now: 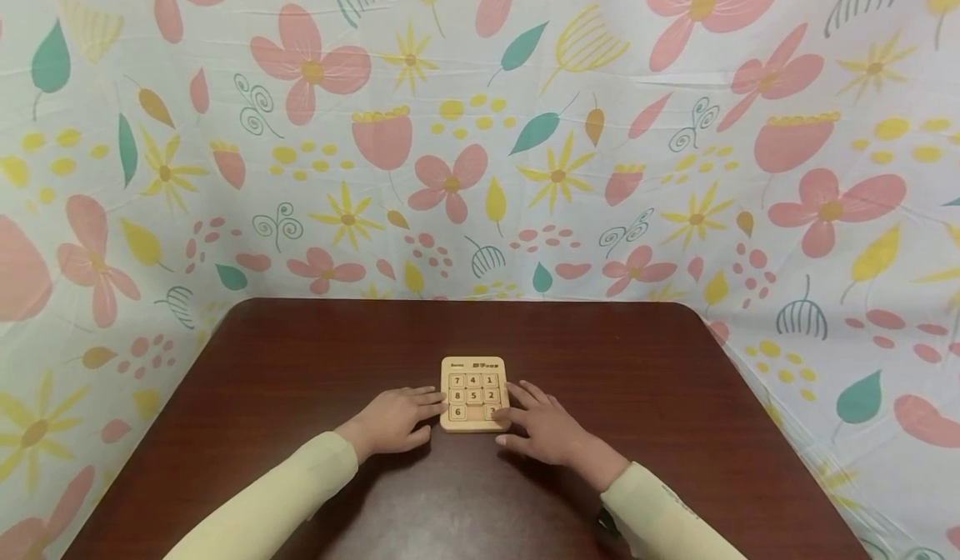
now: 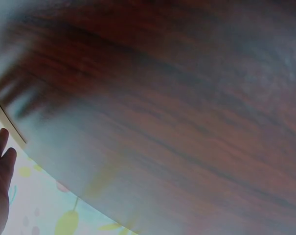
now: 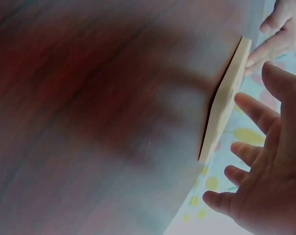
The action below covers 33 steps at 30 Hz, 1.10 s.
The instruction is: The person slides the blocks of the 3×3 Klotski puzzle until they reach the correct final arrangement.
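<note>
A pale wooden number sliding puzzle [image 1: 474, 365] lies flat on the dark table. Its tiles read 7 4 1, then 8 5 2, then 6, a gap and 3. At its left edge the fingertips of my left hand [image 1: 393, 420] touch the frame, fingers extended. My right hand [image 1: 551, 428] is on the other side, its index finger on the 3 tile [image 1: 491, 411] and partly covering it. The other right fingers are spread beside the board. In the right wrist view the puzzle [image 3: 226, 100] shows edge-on beyond the right hand [image 3: 270, 161].
The reddish-brown table [image 1: 600, 352] has rounded far corners. Behind it and at both sides hangs a white cloth [image 1: 480, 68] with pink, yellow and green flower prints. A dark object [image 1: 608, 522] shows under the right sleeve, too small to make out.
</note>
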### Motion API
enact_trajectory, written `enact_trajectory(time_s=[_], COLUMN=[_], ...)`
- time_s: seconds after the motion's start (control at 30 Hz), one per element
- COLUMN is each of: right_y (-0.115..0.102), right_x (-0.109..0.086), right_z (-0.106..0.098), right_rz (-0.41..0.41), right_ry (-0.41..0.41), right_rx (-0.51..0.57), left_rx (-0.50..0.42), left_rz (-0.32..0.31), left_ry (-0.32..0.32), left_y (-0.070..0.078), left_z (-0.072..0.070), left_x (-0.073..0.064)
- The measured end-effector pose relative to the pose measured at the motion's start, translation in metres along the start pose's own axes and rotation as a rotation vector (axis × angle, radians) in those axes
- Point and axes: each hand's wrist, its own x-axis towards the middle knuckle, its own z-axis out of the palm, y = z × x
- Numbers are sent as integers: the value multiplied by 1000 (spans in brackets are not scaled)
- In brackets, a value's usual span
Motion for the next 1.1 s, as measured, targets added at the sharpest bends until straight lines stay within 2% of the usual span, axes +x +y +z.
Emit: enact_trajectory(time_s=[0.17,0.33,0.53,0.87,1.1], right_y=[-9,-23,-33,-24,-18], right_x=[7,15,20,15,9], right_z=[10,19,21,19,16], right_rz=[-23,-64,-47,-17,-5], right_ry=[-16,-22,-51,-63,-63], right_rx=[5,-46,-84,-47,-34], left_rx=[2,-2,-10,-8,-7], left_rz=[6,6,2,-23,-28], left_ry=[7,6,-5,-41,-38], left_y=[0,0,0,2,2], left_z=[-1,0,-1,0,0], left_x=[-1,-1,0,0,0])
